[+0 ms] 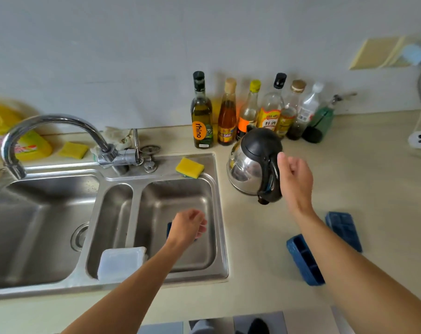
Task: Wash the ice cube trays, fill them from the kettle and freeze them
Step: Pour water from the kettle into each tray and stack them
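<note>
Left hand (187,227) loosely curled over right sink basin (205,256), covering blue item (169,229); grip cannot be told. Two blue ice cube trays (304,259) (343,229) on countertop (257,242) right of sink. Right hand (295,177) half-open beside kettle (248,165) handle, holding nothing.

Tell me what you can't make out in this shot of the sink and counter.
Head view only.
- Blue thing in the right basin: left hand covers most of it.
- Kettle water level: lid shut.
- Blue ice cube tray, right side: right forearm covers it.
- Yellow bottle label: blurred.
</note>
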`<state>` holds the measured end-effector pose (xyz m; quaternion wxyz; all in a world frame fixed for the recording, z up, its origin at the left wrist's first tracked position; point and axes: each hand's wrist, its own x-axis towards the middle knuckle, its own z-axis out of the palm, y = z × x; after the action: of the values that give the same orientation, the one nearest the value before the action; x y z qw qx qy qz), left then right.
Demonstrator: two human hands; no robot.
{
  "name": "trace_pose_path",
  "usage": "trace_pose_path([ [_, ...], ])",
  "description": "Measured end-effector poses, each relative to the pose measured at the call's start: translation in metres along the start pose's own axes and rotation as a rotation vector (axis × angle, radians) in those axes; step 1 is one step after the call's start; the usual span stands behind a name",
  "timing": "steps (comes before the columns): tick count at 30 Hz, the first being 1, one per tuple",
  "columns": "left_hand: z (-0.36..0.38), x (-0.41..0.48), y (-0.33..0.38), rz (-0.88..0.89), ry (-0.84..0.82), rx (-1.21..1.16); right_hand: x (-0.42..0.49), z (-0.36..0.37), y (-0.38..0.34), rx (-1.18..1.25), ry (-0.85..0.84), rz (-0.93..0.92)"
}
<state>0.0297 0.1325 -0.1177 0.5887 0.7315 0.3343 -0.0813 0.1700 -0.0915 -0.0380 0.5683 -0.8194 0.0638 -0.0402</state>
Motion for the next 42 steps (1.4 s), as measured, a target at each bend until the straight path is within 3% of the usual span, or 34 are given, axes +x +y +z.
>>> trace_pose_path([
  [3, -0.003, -0.002, -0.007, 0.009, -0.004, -0.012, 0.003, 0.007, 0.016, 0.062, -0.091, 0.079],
  [8, -0.009, -0.001, -0.022, -0.011, -0.027, -0.034, 0.002, 0.018, 0.025, 0.234, -0.052, 0.217],
  [24, -0.002, 0.008, -0.036, 0.021, -0.185, 0.034, -0.071, 0.010, 0.026, 0.185, -0.080, 0.244],
  [33, 0.010, -0.028, -0.039, 0.018, -0.112, -0.056, -0.132, -0.025, 0.038, 0.209, -0.234, 0.280],
  [42, 0.000, -0.075, -0.057, -0.025, -0.002, -0.335, -0.175, -0.044, 0.037, 0.172, -0.363, 0.283],
])
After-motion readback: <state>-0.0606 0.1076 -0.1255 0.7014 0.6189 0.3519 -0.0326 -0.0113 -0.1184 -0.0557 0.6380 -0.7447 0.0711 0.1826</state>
